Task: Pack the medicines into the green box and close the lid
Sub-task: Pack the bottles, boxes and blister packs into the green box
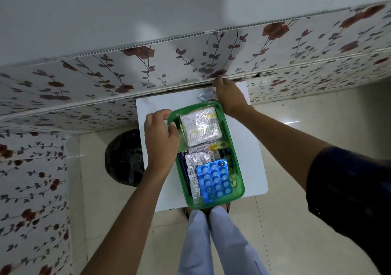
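The green box (238, 168) stands lidless on a small white table (252, 147), packed with medicines. A blue blister pack (214, 181) lies on top at the near end, a silver blister strip (193, 166) is beside it, and white foil-wrapped packs (201, 126) fill the far end. My left hand (160, 139) curls its fingers over the box's far-left rim. My right hand (229, 99) reaches past the far-right corner, fingertips at the wall. A loose silver strip (204, 96) lies on the table against that hand. No lid is in view.
A flower-patterned wall panel (148, 73) runs right behind the table. A black bag-lined bin (124, 158) sits on the tiled floor to the left of the table. My legs in pale trousers (211, 243) stand at the table's near edge.
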The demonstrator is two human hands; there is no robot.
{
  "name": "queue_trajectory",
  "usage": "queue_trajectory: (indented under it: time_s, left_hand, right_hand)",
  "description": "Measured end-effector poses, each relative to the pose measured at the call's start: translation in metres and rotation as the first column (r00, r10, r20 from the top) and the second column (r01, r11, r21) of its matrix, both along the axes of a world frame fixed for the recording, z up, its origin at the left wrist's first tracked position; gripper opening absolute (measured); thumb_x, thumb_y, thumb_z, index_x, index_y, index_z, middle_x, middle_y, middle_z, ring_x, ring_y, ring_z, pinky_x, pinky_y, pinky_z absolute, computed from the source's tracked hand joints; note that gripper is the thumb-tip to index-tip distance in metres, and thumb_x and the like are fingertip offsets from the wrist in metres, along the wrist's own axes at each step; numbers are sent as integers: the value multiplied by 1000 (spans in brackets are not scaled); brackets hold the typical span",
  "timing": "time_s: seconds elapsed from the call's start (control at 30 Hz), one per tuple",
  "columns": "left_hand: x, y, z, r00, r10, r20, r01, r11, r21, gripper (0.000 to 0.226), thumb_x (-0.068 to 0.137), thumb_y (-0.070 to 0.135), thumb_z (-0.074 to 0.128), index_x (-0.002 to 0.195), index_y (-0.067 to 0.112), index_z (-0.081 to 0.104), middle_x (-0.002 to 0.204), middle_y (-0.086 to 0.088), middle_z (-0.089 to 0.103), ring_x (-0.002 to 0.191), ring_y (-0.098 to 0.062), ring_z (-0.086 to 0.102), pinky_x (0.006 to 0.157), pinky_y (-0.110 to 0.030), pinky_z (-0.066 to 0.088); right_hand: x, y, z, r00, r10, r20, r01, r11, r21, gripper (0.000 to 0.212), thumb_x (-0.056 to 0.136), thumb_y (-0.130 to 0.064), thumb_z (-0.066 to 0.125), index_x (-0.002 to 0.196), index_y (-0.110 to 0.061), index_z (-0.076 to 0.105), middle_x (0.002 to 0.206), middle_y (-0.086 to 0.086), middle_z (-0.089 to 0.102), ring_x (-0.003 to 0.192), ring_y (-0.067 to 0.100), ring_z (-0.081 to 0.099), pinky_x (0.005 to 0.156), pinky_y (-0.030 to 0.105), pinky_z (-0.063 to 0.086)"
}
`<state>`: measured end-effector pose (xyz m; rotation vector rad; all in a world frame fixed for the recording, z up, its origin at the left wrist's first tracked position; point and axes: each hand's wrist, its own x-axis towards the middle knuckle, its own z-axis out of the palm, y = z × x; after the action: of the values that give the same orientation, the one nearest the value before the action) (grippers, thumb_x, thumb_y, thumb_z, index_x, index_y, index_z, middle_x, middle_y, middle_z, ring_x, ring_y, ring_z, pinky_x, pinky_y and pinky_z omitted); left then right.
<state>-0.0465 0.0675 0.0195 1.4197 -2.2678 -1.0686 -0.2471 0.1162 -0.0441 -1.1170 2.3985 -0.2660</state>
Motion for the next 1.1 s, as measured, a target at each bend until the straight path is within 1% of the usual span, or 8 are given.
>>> queue_trajectory:
  time_s: [0.1, 0.23, 0.43, 0.6, 0.7, 0.87, 0.97, 1.1]
  left_hand:
    - [4, 0, -4, 998, 42, 42, -46, 995, 94, 35, 91, 9, 48, 125, 8, 51, 124, -14, 53, 107, -27, 56, 91, -36, 47]
    - [14, 9, -2, 995, 80, 66, -94, 966, 242, 38, 95, 13, 43, 133, 9, 47, 130, -11, 58, 114, -22, 56, 90, -25, 40]
    - [24, 22, -2, 993, 109, 46, -118, 928, 354, 35, 95, 16, 42, 129, 13, 51, 82, 17, 56, 70, 1, 49, 73, -28, 41]
    - [27, 17, -4, 994, 94, 53, -107, 905, 411, 35, 93, 16, 44, 126, 20, 55, 95, 1, 67, 88, -20, 65, 89, -45, 53]
    - [32, 14, -6, 994, 107, 33, -110, 878, 465, 37, 93, 17, 47, 128, 24, 54, 110, -7, 69, 99, -24, 66, 90, -49, 53]
    - [33, 13, -5, 986, 166, 10, -145, 828, 542, 35, 93, 14, 49, 124, 28, 56, 111, -12, 70, 100, -23, 66, 85, -45, 56]
    - [32, 12, -5, 985, 174, -9, -139, 813, 566, 33, 93, 14, 49, 118, 33, 59, 110, -10, 70, 100, -23, 66, 82, -43, 57]
    - [34, 11, -6, 986, 168, -12, -131, 810, 572, 32, 93, 16, 50, 117, 35, 59, 107, -9, 71, 99, -23, 67, 77, -38, 58]
  right_hand:
    - [7, 0, -9, 999, -20, -36, 19, 999, -29, 48, 84, -9, 61, 124, 1, 37, 119, 26, 56, 105, 38, 56, 89, 43, 50]
    - [4, 6, -11, 981, -165, 99, 167, 986, -11, 44, 84, -15, 64, 121, 1, 45, 119, 23, 58, 108, 34, 56, 93, 38, 46]
    - [-2, 25, -1, 909, -372, 186, 365, 928, 73, 41, 81, -22, 68, 112, 0, 52, 112, 20, 62, 100, 31, 59, 75, 31, 44]
    - [7, 52, 49, 760, -566, 320, 644, 723, -251, 20, 91, -18, 54, 105, -3, 55, 97, 16, 66, 79, 28, 62, 75, 42, 56]
    - [32, 56, 89, 820, -432, 377, 551, 775, -310, 19, 92, -16, 53, 108, -10, 61, 95, 11, 69, 76, 25, 63, 76, 39, 56]
    - [90, 35, 104, 914, -137, 383, 196, 973, -120, 29, 89, -21, 56, 117, -12, 58, 109, 10, 69, 82, 23, 64, 74, 28, 51]
    - [104, 33, 92, 961, -90, 262, 105, 993, -44, 28, 88, -21, 53, 113, -12, 60, 111, 10, 70, 98, 27, 63, 81, 29, 47]
    - [115, 38, 84, 980, 5, 199, 28, 987, -160, 40, 82, -12, 60, 121, -21, 59, 102, 14, 69, 90, 31, 64, 77, 32, 51]
